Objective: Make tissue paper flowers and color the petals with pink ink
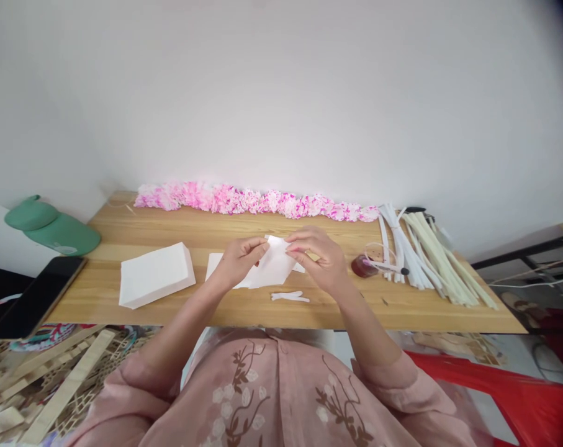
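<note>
Between my two hands is a white paper sheet, lifted over the wooden table. My left hand pinches its left edge between thumb and forefinger. At its upper right edge, my right hand also pinches it, thumb against fingertips. More white paper lies flat beneath, partly hidden by the sheet and my hands. A few short white strips rest on the table just below. To the left stands a thick stack of white paper.
Pink and white ruffled paper flowers line the table's back edge by the wall. At right are a jar of dark red liquid, bundled white strips and cream strips. A phone and green cap sit at left.
</note>
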`<move>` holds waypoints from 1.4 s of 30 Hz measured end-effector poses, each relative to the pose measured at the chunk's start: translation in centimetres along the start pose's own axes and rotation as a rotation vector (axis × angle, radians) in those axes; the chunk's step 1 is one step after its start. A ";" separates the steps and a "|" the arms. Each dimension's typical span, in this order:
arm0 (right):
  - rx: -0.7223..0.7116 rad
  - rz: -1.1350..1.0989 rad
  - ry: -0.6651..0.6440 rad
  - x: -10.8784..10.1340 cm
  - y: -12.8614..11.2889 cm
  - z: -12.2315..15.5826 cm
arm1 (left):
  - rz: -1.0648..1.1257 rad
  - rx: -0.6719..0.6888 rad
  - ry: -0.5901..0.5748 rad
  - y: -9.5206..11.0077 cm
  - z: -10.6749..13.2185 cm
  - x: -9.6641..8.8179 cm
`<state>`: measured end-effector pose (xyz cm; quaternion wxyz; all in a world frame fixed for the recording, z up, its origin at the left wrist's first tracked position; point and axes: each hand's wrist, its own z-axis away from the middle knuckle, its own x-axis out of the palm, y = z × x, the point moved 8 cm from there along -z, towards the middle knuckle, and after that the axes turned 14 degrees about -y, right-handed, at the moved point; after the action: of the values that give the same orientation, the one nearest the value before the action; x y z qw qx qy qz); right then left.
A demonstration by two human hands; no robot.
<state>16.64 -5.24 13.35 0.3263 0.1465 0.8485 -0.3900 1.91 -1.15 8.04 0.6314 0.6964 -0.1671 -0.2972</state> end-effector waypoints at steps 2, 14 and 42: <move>-0.015 0.004 -0.023 -0.1 -0.4 0.0 | -0.016 -0.008 0.001 -0.3 -0.1 0.0; 0.114 -0.067 -0.008 0.9 1.6 -0.3 | -0.104 0.000 -0.055 -0.2 0.1 1.1; 0.302 -0.418 0.042 0.0 4.1 0.3 | 0.363 0.001 0.125 -3.4 -1.1 0.4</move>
<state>18.88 -2.83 10.90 0.1955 0.0232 0.7991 -0.5681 2.38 -0.02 4.62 0.6833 0.6725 -0.2505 -0.1345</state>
